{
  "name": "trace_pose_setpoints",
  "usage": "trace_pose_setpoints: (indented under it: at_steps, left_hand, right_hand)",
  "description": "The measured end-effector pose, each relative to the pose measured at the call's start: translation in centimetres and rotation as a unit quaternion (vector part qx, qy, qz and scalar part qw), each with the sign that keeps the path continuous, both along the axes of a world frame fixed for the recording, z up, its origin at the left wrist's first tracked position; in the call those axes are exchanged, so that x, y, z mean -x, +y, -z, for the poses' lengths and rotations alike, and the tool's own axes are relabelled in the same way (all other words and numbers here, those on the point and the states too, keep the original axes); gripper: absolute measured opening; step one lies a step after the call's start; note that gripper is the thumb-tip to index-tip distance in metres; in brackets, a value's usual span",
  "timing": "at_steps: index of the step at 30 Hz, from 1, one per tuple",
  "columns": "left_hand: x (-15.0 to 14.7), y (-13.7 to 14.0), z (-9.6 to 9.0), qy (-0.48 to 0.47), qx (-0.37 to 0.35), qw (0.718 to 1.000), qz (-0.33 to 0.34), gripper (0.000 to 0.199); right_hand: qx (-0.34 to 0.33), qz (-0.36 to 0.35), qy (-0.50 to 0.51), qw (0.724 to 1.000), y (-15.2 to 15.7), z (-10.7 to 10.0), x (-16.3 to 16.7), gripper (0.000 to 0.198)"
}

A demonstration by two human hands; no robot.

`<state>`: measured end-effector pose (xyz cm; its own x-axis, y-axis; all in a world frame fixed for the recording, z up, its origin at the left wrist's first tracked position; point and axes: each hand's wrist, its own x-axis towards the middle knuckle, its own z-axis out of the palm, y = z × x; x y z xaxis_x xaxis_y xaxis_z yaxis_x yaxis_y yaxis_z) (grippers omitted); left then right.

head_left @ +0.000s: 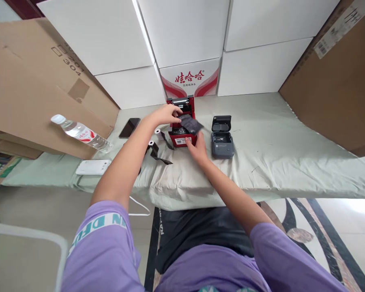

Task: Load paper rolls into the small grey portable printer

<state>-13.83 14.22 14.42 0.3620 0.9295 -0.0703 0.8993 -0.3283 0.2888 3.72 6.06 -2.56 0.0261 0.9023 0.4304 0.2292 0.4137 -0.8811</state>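
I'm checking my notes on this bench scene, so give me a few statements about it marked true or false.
1. The left hand reaches into the open red printer. True.
2. The right hand rests on the grey printer. False: it is at the red printer's front.
3. The water bottle stands upright. False: it lies on its side.
4. A dark phone lies left of the red printer. True.
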Motion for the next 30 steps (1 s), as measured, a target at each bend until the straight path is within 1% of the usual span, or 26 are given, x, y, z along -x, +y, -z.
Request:
trace_pose_setpoints:
  at_steps: [3, 5, 8, 10, 14, 16, 20, 22, 25, 27, 30]
  left_hand:
    - [2.0, -2.2, -1.9, -0.101, -0.004, 0.994, -0.036, 0.057]
    - [3.8, -3.7, -3.1, -0.152, -0.002, 0.985, -0.083, 0.053]
    - [7.0, -5.4, -4.5, -0.181, -0.005, 0.968, -0.174, 0.045]
    - [9.5, -5.9, -4.8, -0.172, 0.006, 0.961, -0.215, 0.043]
    - [14.3, -6.3, -4.2, -0.084, 0.038, 0.961, -0.261, 0.046]
    - [15.9, -6.4, -3.7, -0.048, 0.046, 0.963, -0.263, 0.043]
    - [17.7, -6.9, -3.1, -0.022, 0.046, 0.97, -0.238, 0.037]
    - [18.2, -7.3, -3.2, -0.014, 0.046, 0.969, -0.243, 0.033]
    - [19.3, -8.0, -3.4, -0.017, 0.054, 0.962, -0.269, 0.033]
    - [20.3, -8.4, -3.2, -0.003, 0.071, 0.954, -0.291, 0.032]
    - [21.9, -9.1, -2.2, 0.022, 0.081, 0.942, -0.325, 0.031]
  right_hand:
    - [-0.003, 0.004, 0.008, 1.0, 0.2, 0.1, 0.1, 0.072]
    - [0.004, 0.003, 0.008, 1.0, 0.2, 0.1, 0.1, 0.076]
    - [0.011, -0.001, 0.005, 1.0, 0.1, 0.1, 0.0, 0.076]
    - [0.011, -0.003, 0.006, 1.0, 0.1, 0.0, -0.1, 0.076]
    - [0.005, -0.006, 0.01, 1.0, 0.2, 0.2, -0.1, 0.078]
    - [0.005, -0.005, 0.011, 1.0, 0.3, 0.2, -0.1, 0.08]
    - [0.01, -0.009, 0.01, 1.0, 0.4, 0.3, -0.1, 0.082]
    - [0.013, -0.014, 0.011, 1.0, 0.4, 0.3, -0.2, 0.081]
    - [0.011, -0.017, 0.013, 1.0, 0.4, 0.3, -0.2, 0.08]
    - [0.008, -0.014, 0.013, 1.0, 0.4, 0.4, -0.2, 0.079]
    - [0.004, -0.01, 0.011, 1.0, 0.4, 0.4, -0.2, 0.078]
